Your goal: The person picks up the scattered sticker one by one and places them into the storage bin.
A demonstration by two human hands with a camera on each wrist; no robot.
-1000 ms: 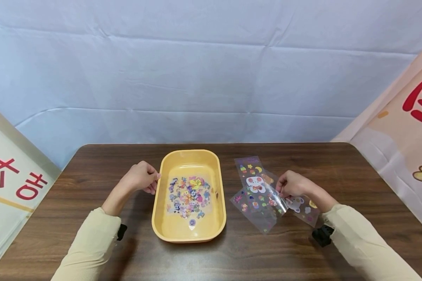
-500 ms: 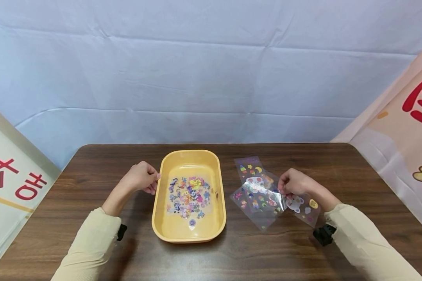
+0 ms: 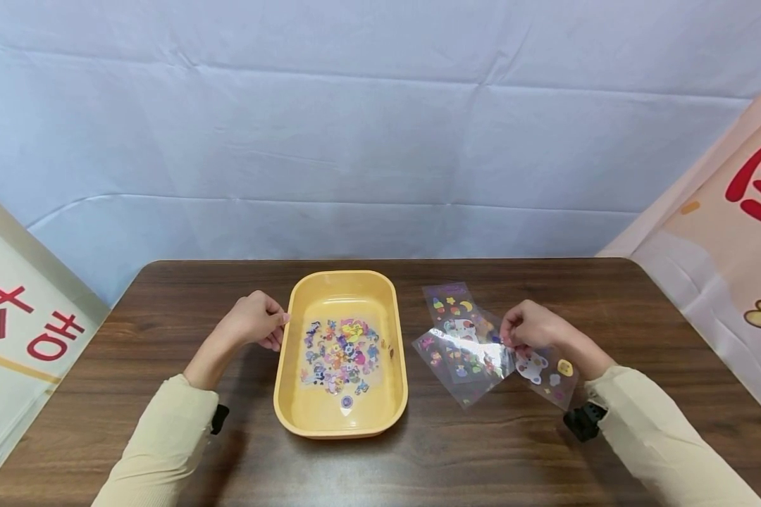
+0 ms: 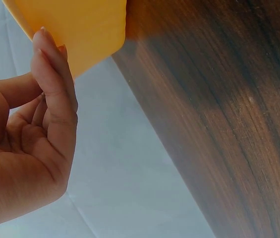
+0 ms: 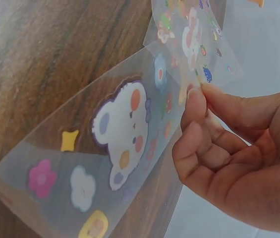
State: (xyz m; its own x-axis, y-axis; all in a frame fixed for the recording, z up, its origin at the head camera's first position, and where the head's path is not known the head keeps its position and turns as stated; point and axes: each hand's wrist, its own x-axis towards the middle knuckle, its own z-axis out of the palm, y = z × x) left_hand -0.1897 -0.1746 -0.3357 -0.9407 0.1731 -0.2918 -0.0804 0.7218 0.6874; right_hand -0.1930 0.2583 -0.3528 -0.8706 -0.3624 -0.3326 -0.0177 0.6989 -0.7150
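On the left my left hand (image 3: 254, 320) holds the left rim of a yellow plastic tray (image 3: 281, 394). In the left wrist view its fingers (image 4: 55, 84) lie against the tray's side (image 4: 95, 29). Inside the tray lie several small colourful stickers (image 3: 339, 355) on clear film. To the right of the tray my right hand (image 3: 533, 327) pinches the corner of a clear sticker sheet (image 3: 466, 377) between thumb and fingertips. That sheet lies over other clear sheets. Below the hand, a sheet with a white bear (image 5: 127, 129), a pink flower and a cloud rests on the table.
The brown wooden table (image 3: 418, 472) has its far edge against a pale cloth backdrop (image 3: 380, 141). Printed banners with red characters stand at the left and right. Another sheet with a moon and star (image 3: 450, 303) lies behind the pinched one.
The right hand has risen slightly and drawn the pinched sheet's near end upward, so the glare on it has shifted left across the film. The left hand and the tray have stayed still.
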